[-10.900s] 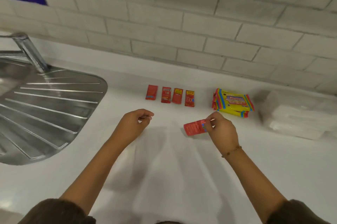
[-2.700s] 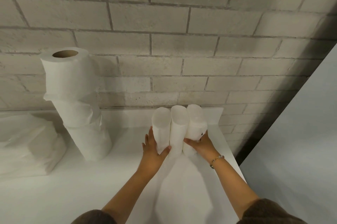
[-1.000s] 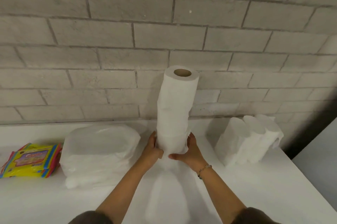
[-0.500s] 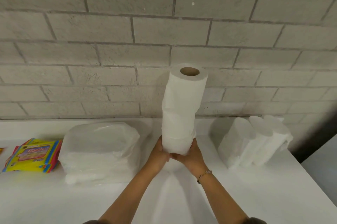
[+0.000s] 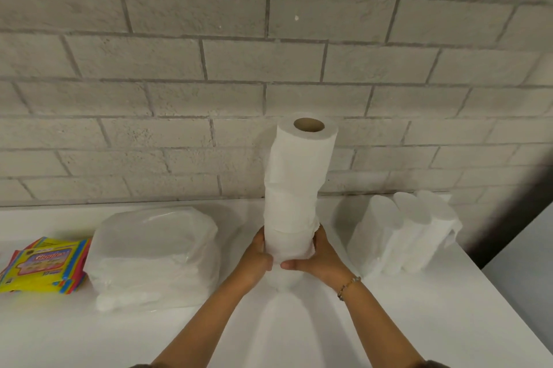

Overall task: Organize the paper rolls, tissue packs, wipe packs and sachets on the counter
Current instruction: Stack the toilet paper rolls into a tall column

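three stacked paper rolls, three wrapped rolls, one tissue bag

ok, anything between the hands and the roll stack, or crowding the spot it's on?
Nothing visible. Left hand and right hand grip the bottom of the roll stack directly. Bagged tissue pack sits left, three slim rolls right, both apart from it.

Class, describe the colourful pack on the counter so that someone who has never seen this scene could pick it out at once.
Start at the grey brick wall and drop to the white counter below it. Go to its far left, past the clear plastic bag of white tissues. There lies the flat wipe pack, the only brightly coloured thing: yellow with rainbow-striped edges, while everything else is white.
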Motion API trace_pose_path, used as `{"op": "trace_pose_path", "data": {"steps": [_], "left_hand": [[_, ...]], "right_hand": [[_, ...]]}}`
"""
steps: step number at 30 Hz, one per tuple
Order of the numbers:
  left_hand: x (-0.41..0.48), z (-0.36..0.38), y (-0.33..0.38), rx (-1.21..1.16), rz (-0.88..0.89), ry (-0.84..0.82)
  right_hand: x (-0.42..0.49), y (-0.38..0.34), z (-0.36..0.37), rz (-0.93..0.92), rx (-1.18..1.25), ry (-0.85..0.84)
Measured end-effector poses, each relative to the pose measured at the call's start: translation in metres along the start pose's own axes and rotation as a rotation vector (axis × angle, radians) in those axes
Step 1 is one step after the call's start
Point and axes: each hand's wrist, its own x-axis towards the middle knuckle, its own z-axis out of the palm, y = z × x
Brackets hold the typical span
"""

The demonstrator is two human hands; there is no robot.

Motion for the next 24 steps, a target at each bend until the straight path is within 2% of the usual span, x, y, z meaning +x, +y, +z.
{"op": "trace_pose_path", "data": {"steps": [3,6,9,11,14,18,24], "left_hand": [[0.015,-0.012,0.005,-0.055,0.003,0.058],[0.020,-0.019,0.027,-0.174,0.130,0.158],[0.016,-0.020,0.066,-0.321,0.259,0.189],[0.015,-0.020,0.090,-0.340,0.316,0.177],[0.008,-0.011,0.116,-0.401,0.426,0.025],[0.006,0.000,0.119,-0.536,0.421,-0.053],[0.008,0.006,0.118,-0.637,0.420,0.048]], "right_hand": [[-0.006,-0.020,-0.024,-0.044,0.068,-0.007],[-0.009,-0.051,-0.037,-0.148,0.210,0.082],[-0.011,-0.081,-0.037,-0.211,0.335,0.122],[-0.011,-0.101,-0.035,-0.284,0.380,0.125],[-0.006,-0.129,-0.033,-0.393,0.393,0.119],[0.002,-0.141,-0.029,-0.382,0.359,0.118],[0.007,-0.138,-0.032,-0.339,0.449,0.077]]}}
